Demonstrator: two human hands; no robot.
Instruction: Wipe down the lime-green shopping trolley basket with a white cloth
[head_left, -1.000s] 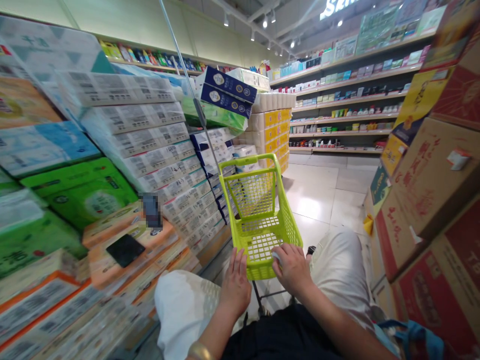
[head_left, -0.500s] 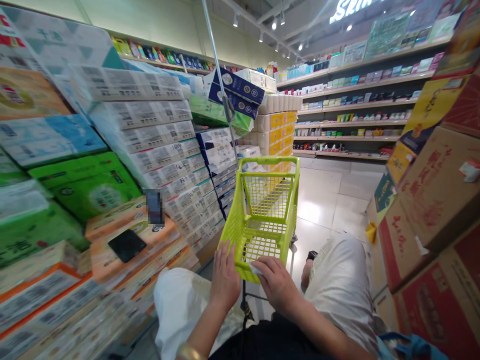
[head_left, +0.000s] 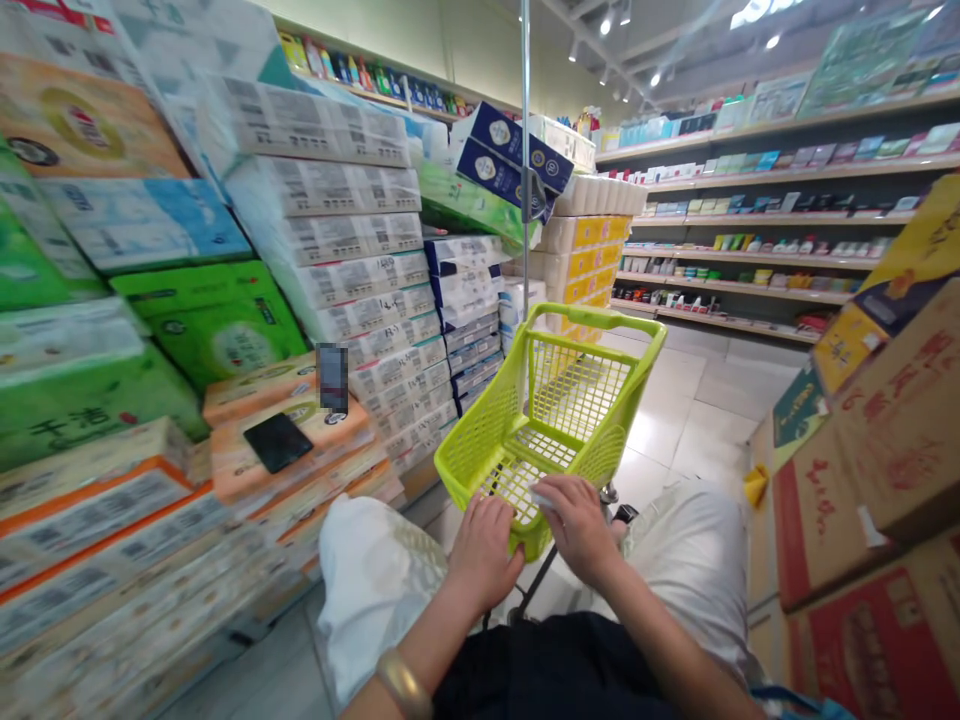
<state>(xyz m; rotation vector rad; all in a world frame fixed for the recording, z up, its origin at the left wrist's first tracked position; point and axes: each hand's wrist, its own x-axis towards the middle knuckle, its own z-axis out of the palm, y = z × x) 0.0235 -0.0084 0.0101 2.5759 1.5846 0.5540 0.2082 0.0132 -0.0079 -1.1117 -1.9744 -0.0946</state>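
Between my knees stands a lime-green plastic shopping cart (head_left: 476, 462) with a mesh basket, its inside visible and a handle bar at the far end. My left hand (head_left: 487, 540) is closed over the near rim, fingers bent over the edge and thumb on the near side. A small white wipe (head_left: 541, 499) is pinched under the fingers of my right hand (head_left: 581, 525), which is at the rim's near right corner. Its palm side is hidden.
Stacked tissue packs (head_left: 360, 225) rise along the left. On an orange pack lie a black tablet-like slab (head_left: 277, 442) and a blurred phone-like device (head_left: 333, 378). Cardboard boxes (head_left: 862, 510) line the right side. A thin metal pole (head_left: 526, 120) stands behind the cart. Stocked shelves (head_left: 750, 220) are farther back.
The cart has turned, its far end swinging right. My left hand has moved right along the near rim, its fingers curling over it. My right hand still has the white wipe.
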